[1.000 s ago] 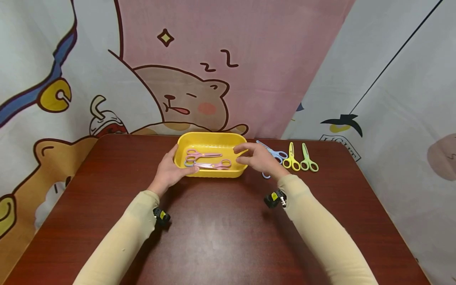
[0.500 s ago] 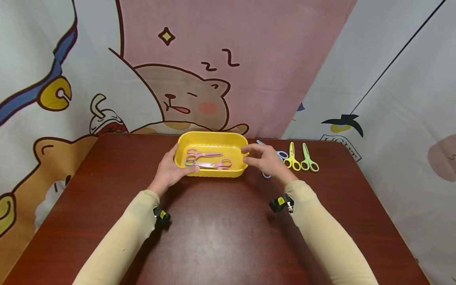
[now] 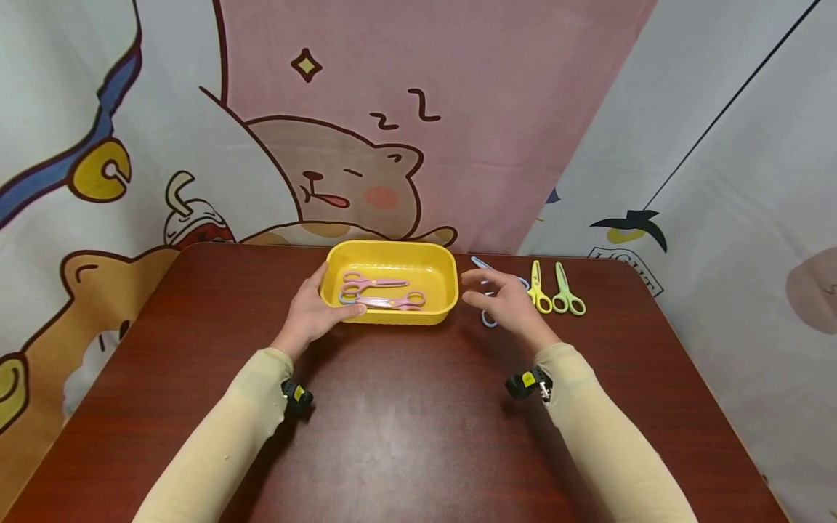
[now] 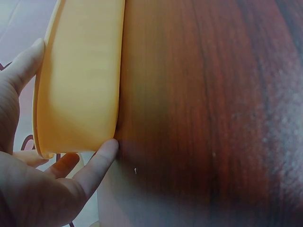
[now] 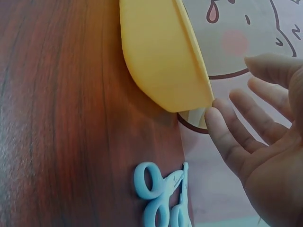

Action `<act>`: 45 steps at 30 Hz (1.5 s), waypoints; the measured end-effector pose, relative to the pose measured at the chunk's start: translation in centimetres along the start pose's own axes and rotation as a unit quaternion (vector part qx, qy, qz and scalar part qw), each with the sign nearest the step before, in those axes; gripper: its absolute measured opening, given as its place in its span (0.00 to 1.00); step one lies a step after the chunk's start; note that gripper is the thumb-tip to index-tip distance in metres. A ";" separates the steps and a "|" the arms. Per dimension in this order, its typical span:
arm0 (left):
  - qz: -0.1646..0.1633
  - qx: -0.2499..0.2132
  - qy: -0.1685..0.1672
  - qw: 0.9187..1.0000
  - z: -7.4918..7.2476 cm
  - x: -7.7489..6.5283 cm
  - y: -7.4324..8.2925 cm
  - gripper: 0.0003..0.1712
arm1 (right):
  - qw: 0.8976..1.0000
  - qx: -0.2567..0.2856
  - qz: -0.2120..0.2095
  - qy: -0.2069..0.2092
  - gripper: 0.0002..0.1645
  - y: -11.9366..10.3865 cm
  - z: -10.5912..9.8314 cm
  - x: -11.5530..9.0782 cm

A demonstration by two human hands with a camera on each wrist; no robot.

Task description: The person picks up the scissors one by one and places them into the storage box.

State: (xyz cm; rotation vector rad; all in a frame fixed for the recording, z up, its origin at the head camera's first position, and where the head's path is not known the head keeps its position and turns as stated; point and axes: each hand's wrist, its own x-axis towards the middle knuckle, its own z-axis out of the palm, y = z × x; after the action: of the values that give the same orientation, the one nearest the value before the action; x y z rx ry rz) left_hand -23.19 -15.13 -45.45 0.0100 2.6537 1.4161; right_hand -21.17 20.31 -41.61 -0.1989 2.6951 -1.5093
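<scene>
A yellow plastic bin (image 3: 392, 318) stands near the table's back edge with pink scissors (image 3: 387, 284) and a second pink-handled pair (image 3: 386, 303) inside; a bit of blue handle shows at its left. My left hand (image 3: 312, 312) grips the bin's left end, thumb over the front rim and fingers along the side, as the left wrist view also shows. My right hand (image 3: 508, 301) is just off the bin's right end, fingers loosely bent and holding nothing. Beneath and behind it lie blue scissors (image 5: 166, 186), seemingly two pairs, partly covered in the head view.
Yellow scissors (image 3: 536, 283) and green scissors (image 3: 563, 287) lie side by side on the dark wooden table (image 3: 405, 421), right of the blue ones. A cartoon-printed curtain (image 3: 497, 131) hangs close behind the table's back edge.
My right hand has drawn away to the right from the bin's right end, where its fingers were over the rim. The left hand and the scissors have stayed in place.
</scene>
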 end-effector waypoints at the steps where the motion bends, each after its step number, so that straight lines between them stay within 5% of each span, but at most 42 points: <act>1: 0.000 0.000 0.000 1.000 0.0 0.0 0.0 0.71 | 1.000 0.003 0.005 0.002 0.22 0.2 -0.1 -0.1; 22: -0.002 -0.002 0.000 1.000 0.0 -0.1 0.0 0.72 | 0.991 -0.095 0.013 0.094 0.22 3.6 -1.1 -1.3; 45: 0.001 -0.002 -0.001 1.000 0.0 -0.1 0.1 0.71 | 0.979 -0.183 0.042 0.084 0.26 5.5 -1.3 -2.1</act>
State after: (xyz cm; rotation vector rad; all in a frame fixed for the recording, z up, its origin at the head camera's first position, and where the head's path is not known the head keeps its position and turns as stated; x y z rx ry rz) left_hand -23.06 -15.08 -45.36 0.0141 2.6503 1.4224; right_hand -19.75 24.53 -45.68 0.0339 3.0537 -1.0400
